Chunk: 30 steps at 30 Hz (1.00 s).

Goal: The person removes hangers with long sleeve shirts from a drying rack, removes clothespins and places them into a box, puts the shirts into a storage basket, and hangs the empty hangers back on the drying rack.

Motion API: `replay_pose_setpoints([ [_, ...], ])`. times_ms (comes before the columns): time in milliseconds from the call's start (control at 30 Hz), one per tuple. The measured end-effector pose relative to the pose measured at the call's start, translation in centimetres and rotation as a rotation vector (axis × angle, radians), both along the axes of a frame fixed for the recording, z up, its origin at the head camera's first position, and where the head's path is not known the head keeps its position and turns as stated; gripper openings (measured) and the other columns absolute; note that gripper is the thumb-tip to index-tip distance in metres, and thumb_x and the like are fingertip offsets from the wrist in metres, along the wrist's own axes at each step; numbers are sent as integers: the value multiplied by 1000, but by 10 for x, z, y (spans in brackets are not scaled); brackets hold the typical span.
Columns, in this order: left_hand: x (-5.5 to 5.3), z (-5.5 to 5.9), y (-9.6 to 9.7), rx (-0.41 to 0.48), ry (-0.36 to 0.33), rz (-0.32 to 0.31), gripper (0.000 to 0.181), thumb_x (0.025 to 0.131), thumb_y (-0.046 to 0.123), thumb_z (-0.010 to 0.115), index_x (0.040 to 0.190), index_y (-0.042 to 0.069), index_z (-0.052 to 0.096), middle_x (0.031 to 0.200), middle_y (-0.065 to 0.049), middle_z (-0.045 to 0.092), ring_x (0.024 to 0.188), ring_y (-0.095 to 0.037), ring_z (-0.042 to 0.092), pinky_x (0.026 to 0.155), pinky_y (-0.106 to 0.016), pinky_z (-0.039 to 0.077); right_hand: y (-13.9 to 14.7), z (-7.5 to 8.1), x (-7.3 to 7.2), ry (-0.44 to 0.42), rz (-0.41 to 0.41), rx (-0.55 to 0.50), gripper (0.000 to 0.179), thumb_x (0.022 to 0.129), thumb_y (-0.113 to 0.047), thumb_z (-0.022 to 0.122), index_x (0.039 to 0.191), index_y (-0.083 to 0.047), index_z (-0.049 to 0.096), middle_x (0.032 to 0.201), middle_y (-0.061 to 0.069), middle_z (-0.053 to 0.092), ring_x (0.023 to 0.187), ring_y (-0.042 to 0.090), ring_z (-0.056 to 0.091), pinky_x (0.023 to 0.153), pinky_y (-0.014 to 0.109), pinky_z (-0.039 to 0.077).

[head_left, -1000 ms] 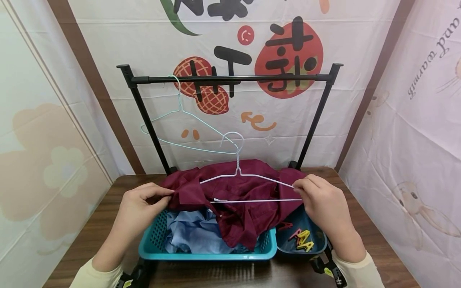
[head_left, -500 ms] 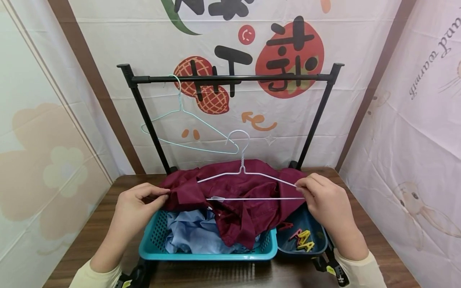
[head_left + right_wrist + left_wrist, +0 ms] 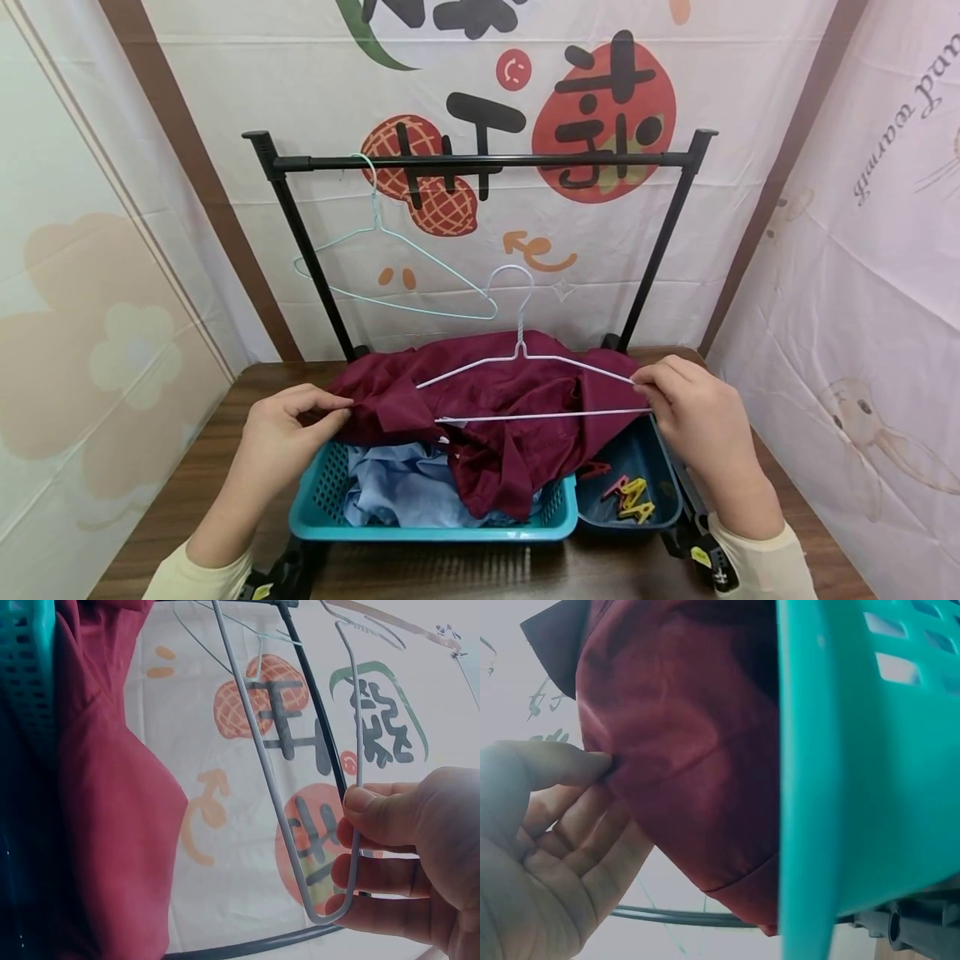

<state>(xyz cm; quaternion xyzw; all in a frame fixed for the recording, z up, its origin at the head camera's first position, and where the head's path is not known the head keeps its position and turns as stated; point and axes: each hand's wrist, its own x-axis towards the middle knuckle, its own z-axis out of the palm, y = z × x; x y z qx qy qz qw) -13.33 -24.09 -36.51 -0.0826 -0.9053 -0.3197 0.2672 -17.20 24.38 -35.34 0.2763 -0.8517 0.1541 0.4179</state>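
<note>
A maroon shirt (image 3: 480,375) lies bunched over the baskets. My left hand (image 3: 288,429) pinches its left edge between thumb and fingers; the left wrist view shows the thumb (image 3: 585,765) pressed on the cloth. With my right hand (image 3: 693,425) I grip the right end of a white wire hanger (image 3: 558,360), its hook pointing up. The hanger's left end disappears behind a fold of the shirt near the collar. In the right wrist view the hanger's rounded corner (image 3: 322,919) sits at my fingers, apart from the maroon cloth.
A turquoise basket (image 3: 435,535) holds blue cloth (image 3: 408,487). Beside it, a dark blue basket (image 3: 671,512) contains yellow and red clothespins (image 3: 636,500). Behind stands a black rack (image 3: 480,161) with a pale green hanger (image 3: 405,310) on its bar. Printed curtains enclose the table (image 3: 795,525).
My right hand has moved right, carrying the white hanger with it; the hook has shifted right and slightly up. My left hand has drawn a little left, still pinching the shirt.
</note>
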Motion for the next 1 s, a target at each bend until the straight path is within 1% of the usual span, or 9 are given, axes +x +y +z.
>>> replay_pose_setpoints([
  [67,0,-1,-1,-6,-3,4,15,88,15,82,91,29,82,88,13,74,77,-3,60,61,-18,46,3,1,0,-14,-12,-4,17,83,-3,82,93,-13,74,88,0,70,75,14,64,62,39,56],
  [233,-1,-4,-4,-18,-6,12,16,87,14,82,91,30,82,88,14,74,79,-1,60,62,-18,45,9,2,-2,-4,-21,-20,12,85,-5,79,92,-12,74,88,0,70,73,14,62,61,39,53],
  [367,-1,-6,-7,-28,-6,18,16,87,14,82,91,29,82,89,13,75,80,0,60,63,-17,45,13,3,-2,14,-34,-23,12,84,-4,80,91,-12,73,86,0,69,71,14,61,59,39,52],
  [600,-2,-6,-11,-6,1,31,12,87,13,82,92,25,82,90,9,75,74,0,60,60,-15,46,21,4,-3,24,-52,-22,15,81,-3,82,91,-11,74,85,1,69,67,14,60,57,39,50],
  [833,-3,-8,-15,2,-5,48,11,89,14,81,94,23,82,92,6,76,75,0,59,59,-16,46,28,4,-3,31,-47,-27,9,86,-7,80,92,-11,75,86,0,70,69,14,61,59,38,49],
  [1000,-3,-9,-17,4,-19,63,9,89,14,80,94,22,82,92,4,76,74,-2,58,58,-17,47,30,5,-3,35,-54,-34,13,83,-5,81,92,-13,75,85,-2,70,69,13,60,60,36,47],
])
